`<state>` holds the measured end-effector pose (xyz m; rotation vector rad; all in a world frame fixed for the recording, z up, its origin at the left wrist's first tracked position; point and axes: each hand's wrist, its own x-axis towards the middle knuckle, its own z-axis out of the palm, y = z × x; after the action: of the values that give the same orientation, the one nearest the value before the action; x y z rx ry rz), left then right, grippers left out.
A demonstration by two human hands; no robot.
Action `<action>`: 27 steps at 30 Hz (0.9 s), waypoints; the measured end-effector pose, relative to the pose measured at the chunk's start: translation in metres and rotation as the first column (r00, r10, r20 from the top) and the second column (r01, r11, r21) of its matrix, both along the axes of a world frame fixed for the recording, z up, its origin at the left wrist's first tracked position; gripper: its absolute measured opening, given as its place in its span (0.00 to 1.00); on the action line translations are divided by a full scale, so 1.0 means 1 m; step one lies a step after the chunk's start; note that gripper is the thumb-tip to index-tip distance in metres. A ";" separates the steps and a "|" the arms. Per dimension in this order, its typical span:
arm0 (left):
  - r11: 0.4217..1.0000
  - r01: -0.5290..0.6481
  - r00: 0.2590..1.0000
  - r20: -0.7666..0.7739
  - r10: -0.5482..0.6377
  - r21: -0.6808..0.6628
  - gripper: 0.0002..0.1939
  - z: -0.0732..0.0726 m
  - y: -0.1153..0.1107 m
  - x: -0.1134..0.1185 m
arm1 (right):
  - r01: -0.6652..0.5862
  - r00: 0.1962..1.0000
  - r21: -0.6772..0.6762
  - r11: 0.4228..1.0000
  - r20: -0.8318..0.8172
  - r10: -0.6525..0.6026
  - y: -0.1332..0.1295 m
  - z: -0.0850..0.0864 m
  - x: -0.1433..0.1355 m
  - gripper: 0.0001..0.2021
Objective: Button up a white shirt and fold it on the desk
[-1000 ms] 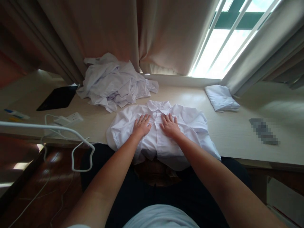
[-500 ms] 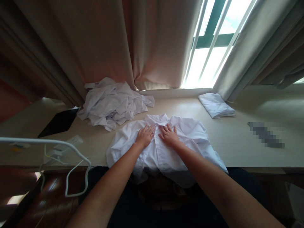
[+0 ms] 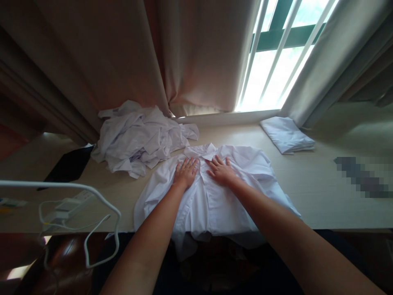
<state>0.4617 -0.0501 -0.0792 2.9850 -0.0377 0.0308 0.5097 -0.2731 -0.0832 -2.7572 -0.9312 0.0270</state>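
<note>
On the white shirt (image 3: 211, 196), left hand (image 3: 185, 173) and right hand (image 3: 221, 172), both flat, open, gripping nothing.

Both hands, left hand (image 3: 186, 173) and right hand (image 3: 221, 171), now slightly higher on the white shirt (image 3: 211, 192), nearer its collar.

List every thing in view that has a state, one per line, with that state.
Shirt: spread flat, front up, hem hanging over the table edge.
Left hand: open, palm flat on the shirt.
Right hand: open, palm flat on the shirt.
Pile: crumpled, unfolded.
Folded shirt: folded, lying flat.
Curtains: parted at the window.
Tablet: screen dark.
</note>
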 end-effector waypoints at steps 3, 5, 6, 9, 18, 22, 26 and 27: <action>1.000 0.012 1.000 0.008 -0.012 -0.001 0.29 -0.001 0.001 0.003 | -0.008 1.000 -0.001 1.000 -0.010 0.008 -0.002 0.001 0.002 0.30; 1.000 0.011 1.000 0.009 -0.011 -0.001 0.29 -0.002 0.002 0.004 | -0.013 1.000 0.000 1.000 -0.008 0.013 -0.005 0.000 0.002 0.30; 1.000 0.008 1.000 0.009 -0.008 0.000 0.29 -0.003 0.002 0.004 | -0.017 1.000 0.002 1.000 -0.004 0.018 -0.007 0.000 0.002 0.30; 1.000 0.008 1.000 0.010 -0.008 -0.002 0.29 -0.004 0.002 0.003 | -0.018 1.000 0.008 1.000 0.016 0.018 -0.012 -0.003 0.002 0.30; 0.993 -0.003 0.999 -0.042 -0.002 -0.120 0.28 0.025 0.001 0.002 | 0.090 0.995 -0.006 0.996 0.045 -0.089 -0.005 0.027 -0.023 0.29; 0.988 -0.008 0.997 0.074 0.019 -0.153 0.23 0.048 -0.005 -0.041 | 0.213 0.970 0.148 0.966 0.088 -0.227 -0.008 0.040 -0.075 0.19; 0.982 -0.112 0.983 0.129 0.132 -0.154 0.14 0.049 -0.017 -0.110 | 0.242 0.970 0.177 0.954 -0.035 -0.240 -0.004 0.035 -0.129 0.12; 0.981 -0.129 0.983 0.111 0.146 -0.147 0.13 0.046 -0.019 -0.125 | 0.237 0.972 0.172 0.956 -0.051 -0.231 -0.001 0.032 -0.139 0.12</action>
<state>0.3372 -0.0696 -0.0329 2.8369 0.1506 0.2223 0.3711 -0.2738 -0.0507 -2.6726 -0.5635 -0.0508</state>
